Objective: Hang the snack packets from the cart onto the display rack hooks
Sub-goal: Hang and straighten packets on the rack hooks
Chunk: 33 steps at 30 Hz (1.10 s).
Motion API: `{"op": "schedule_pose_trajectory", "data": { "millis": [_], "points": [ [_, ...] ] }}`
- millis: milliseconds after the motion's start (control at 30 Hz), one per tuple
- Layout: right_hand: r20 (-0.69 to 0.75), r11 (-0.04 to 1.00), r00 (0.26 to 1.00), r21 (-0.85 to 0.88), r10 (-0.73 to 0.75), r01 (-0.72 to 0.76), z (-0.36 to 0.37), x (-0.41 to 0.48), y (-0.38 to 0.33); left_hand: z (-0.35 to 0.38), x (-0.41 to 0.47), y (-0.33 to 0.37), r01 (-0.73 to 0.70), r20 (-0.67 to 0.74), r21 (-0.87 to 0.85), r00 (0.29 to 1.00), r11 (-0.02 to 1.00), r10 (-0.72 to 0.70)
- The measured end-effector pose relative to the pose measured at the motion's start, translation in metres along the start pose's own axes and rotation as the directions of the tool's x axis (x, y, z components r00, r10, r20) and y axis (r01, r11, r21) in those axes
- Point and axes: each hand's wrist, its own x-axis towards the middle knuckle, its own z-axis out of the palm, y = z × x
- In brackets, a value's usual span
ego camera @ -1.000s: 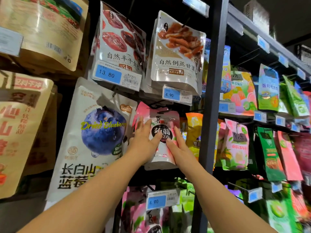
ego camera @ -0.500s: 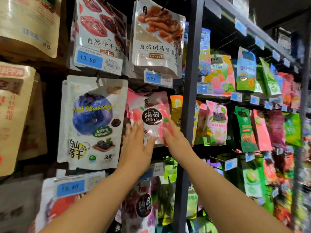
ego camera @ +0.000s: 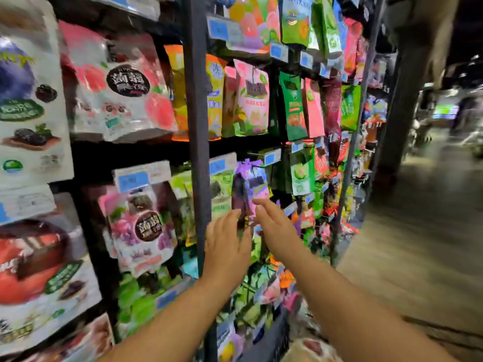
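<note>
A pink-and-white snack packet with a dark round label hangs on the display rack at the upper left, no hand on it. My left hand and my right hand are both stretched out lower down, fingers straight, holding nothing. They hover in front of a purple packet hanging right of the dark upright post. The right fingertips are at that packet's lower edge; contact cannot be told. The picture is blurred.
Rows of hanging packets and blue price tags fill the rack. A large blueberry packet hangs at far left. A dark basket with packets sits at the bottom. A pillar and open floor lie to the right.
Both hands have let go of the pink-and-white packet, which stays hanging, and have dropped down and to the right. The view has swung right and downward.
</note>
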Motion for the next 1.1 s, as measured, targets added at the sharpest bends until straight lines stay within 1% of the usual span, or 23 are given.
{"op": "schedule_pose_trajectory", "data": {
  "millis": [67, 133, 200, 267, 300, 333, 367, 433, 467, 533, 600, 667, 733, 833, 900, 967, 1033, 1100],
  "points": [
    [-0.037, 0.99, 0.996, -0.11, 0.082, -0.085, -0.024, -0.026, 0.031, 0.037, -0.021, 0.006, 0.018, 0.141, 0.013, 0.99, 1.0, -0.02],
    [-0.07, 0.97, 0.987, -0.189, 0.145, -0.156, -0.049, -0.058, 0.062, 0.07, -0.049, 0.016, 0.006, 0.247, 0.014, 0.969, 1.0, -0.01],
    [-0.106, 0.943, 0.971, -0.235, 0.214, -0.234, -0.073, -0.094, 0.092, 0.099, -0.086, 0.023, -0.013, 0.377, 0.015, 0.926, 1.0, 0.007],
    [-0.14, 0.893, 0.938, -0.291, 0.316, -0.344, -0.099, -0.135, 0.119, 0.129, -0.131, 0.017, -0.03, 0.531, 0.007, 0.847, 1.0, 0.022],
    [-0.151, 0.854, 0.914, -0.325, 0.377, -0.406, -0.113, -0.158, 0.135, 0.144, -0.154, 0.012, -0.034, 0.606, -0.009, 0.795, 0.999, 0.033],
    [-0.165, 0.808, 0.883, -0.356, 0.441, -0.47, -0.126, -0.181, 0.153, 0.158, -0.177, 0.007, -0.039, 0.682, -0.019, 0.73, 0.999, 0.041],
    [-0.183, 0.748, 0.836, -0.377, 0.517, -0.546, -0.138, -0.204, 0.17, 0.169, -0.199, 0.004, -0.041, 0.732, -0.034, 0.68, 0.999, 0.053],
    [-0.226, 0.62, 0.73, -0.405, 0.645, -0.672, -0.16, -0.248, 0.196, 0.177, -0.235, 0.007, -0.044, 0.797, -0.03, 0.601, 0.999, 0.05],
    [-0.245, 0.572, 0.695, -0.42, 0.676, -0.704, -0.169, -0.267, 0.204, 0.177, -0.25, 0.011, -0.07, 0.822, -0.008, 0.567, 0.998, 0.046],
    [-0.288, 0.49, 0.649, -0.464, 0.705, -0.738, -0.186, -0.298, 0.212, 0.177, -0.275, 0.014, -0.131, 0.867, 0.032, 0.497, 0.991, 0.038],
    [-0.332, 0.421, 0.627, -0.515, 0.704, -0.746, -0.201, -0.319, 0.214, 0.18, -0.289, 0.012, -0.124, 0.887, 0.035, 0.461, 0.992, 0.026],
    [-0.367, 0.374, 0.618, -0.549, 0.695, -0.748, -0.212, -0.334, 0.216, 0.182, -0.294, 0.012, -0.086, 0.895, 0.027, 0.446, 0.996, 0.014],
    [-0.403, 0.353, 0.618, -0.559, 0.675, -0.75, -0.221, -0.342, 0.219, 0.189, -0.294, 0.014, -0.059, 0.886, 0.044, 0.463, 0.997, -0.012],
    [-0.469, 0.357, 0.601, -0.51, 0.647, -0.782, -0.231, -0.348, 0.229, 0.2, -0.29, 0.025, -0.066, 0.868, 0.057, 0.496, 0.996, -0.017],
    [-0.495, 0.356, 0.589, -0.489, 0.639, -0.796, -0.238, -0.35, 0.234, 0.205, -0.29, 0.029, -0.094, 0.875, 0.047, 0.484, 0.994, 0.005],
    [-0.518, 0.361, 0.607, -0.502, 0.603, -0.786, -0.245, -0.353, 0.239, 0.206, -0.291, 0.029, -0.087, 0.879, 0.037, 0.476, 0.996, 0.009],
    [-0.553, 0.363, 0.612, -0.5, 0.565, -0.786, -0.256, -0.354, 0.244, 0.206, -0.292, 0.027, -0.065, 0.882, 0.046, 0.471, 0.997, -0.01],
    [-0.596, 0.34, 0.596, -0.494, 0.538, -0.8, -0.27, -0.354, 0.253, 0.206, -0.292, 0.027, -0.063, 0.884, 0.065, 0.466, 0.996, -0.028]
  ]
}}
